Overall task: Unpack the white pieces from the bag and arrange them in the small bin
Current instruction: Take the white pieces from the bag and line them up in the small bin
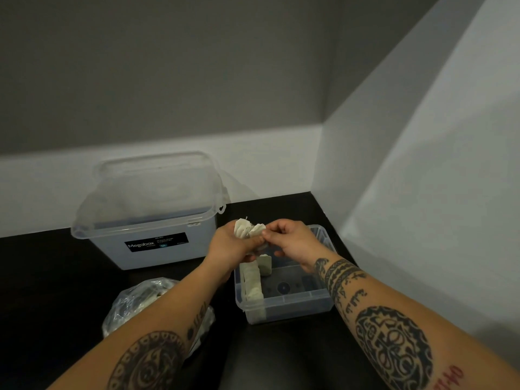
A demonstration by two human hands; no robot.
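1. Grip of the left hand (233, 244) is curled round a bunch of white pieces (244, 229), while the right hand (292, 240) pinches the bunch's right edge between thumb and forefinger. Both hold it just above the far left part of the small bin. The bunch is crumpled, so its count cannot be told.
2. Grey wall (197, 66) with a pale lower band fills the upper view and meets a lighter panel at the right.
3. Dark surface (42, 277) carries everything; its near edge is cut off.
4. Large box (174, 254) stands at the back left with its clear lid (157, 181) on. Its label (156, 241) reads "Megabox"; the smaller print is unreadable, and the cloudy walls hide the contents.
5. Clear plastic bag (135, 302) lies at the near left, partly covered by the left forearm (174, 311). Pale shapes show inside, too blurred to identify.
6. Small bin (289, 308), clear, sits right of the bag; the hands hide part of its far rim.
7. Row of white pieces (253, 285) stands on edge along its left wall.
8. Single piece (265, 265) leans at the row's far end, under the hands.
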